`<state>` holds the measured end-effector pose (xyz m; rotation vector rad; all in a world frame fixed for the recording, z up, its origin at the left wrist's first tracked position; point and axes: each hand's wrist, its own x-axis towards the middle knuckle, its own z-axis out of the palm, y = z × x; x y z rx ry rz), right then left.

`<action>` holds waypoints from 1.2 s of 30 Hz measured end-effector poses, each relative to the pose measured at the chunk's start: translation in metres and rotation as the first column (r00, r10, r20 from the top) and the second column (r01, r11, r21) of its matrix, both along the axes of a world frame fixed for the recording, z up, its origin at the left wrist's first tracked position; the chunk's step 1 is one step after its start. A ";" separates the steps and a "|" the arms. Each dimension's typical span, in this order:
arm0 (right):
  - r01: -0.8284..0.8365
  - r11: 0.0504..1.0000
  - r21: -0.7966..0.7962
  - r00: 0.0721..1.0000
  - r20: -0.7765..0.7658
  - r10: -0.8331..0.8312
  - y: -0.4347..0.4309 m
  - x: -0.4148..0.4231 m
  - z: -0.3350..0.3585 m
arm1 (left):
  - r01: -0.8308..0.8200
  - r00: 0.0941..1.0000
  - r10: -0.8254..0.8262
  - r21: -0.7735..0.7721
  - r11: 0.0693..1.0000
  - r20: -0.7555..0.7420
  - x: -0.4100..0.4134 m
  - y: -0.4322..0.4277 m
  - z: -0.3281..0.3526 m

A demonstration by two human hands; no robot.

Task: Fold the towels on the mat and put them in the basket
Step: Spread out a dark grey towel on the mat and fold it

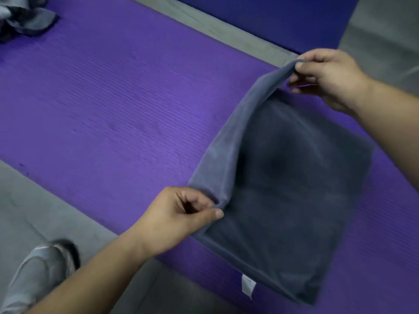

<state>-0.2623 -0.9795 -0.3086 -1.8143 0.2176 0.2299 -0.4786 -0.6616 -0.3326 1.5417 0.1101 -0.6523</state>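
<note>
Thumb over curled forefinger, left hand point(181, 214) closed in a pinch on the near corner of the dark grey terry towel point(294, 177); right hand point(328, 75) pinching the far corner the same way, fingers curled round the hem. Between the two grips, one long edge lifted into a taut ridge, lighter underside showing, the rest of the cloth lying flat towards the right end of the purple ribbed foam mat point(113, 98), white care label point(248, 286) sticking out at the nearest corner. Judged as mid-fold: lifted edge about to be carried across to the opposite side. To do it well, keep both pinches level and the edge stretched straight, carry it over low, lay it down edge on edge with corners matched, then smooth outward with flat palms before letting go. Watch for the lower layer dragging or bunching on the ribs. Further off, at the mat's far left, a crumpled heap of grey cloth point(25, 19), probably more towels to fold. Beyond the mat, bare grey concrete floor point(34, 211), a second, darker blue mat point(272, 19) at the top, and a grey shoe point(38, 275) at lower left. No basket in view, so much of the task likely left.
</note>
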 end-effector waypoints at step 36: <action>0.607 0.719 -0.339 0.760 -0.019 -0.650 -0.128 -0.181 -0.091 | -0.142 0.859 -0.299 0.755 0.641 0.415 0.053 -0.147 -0.065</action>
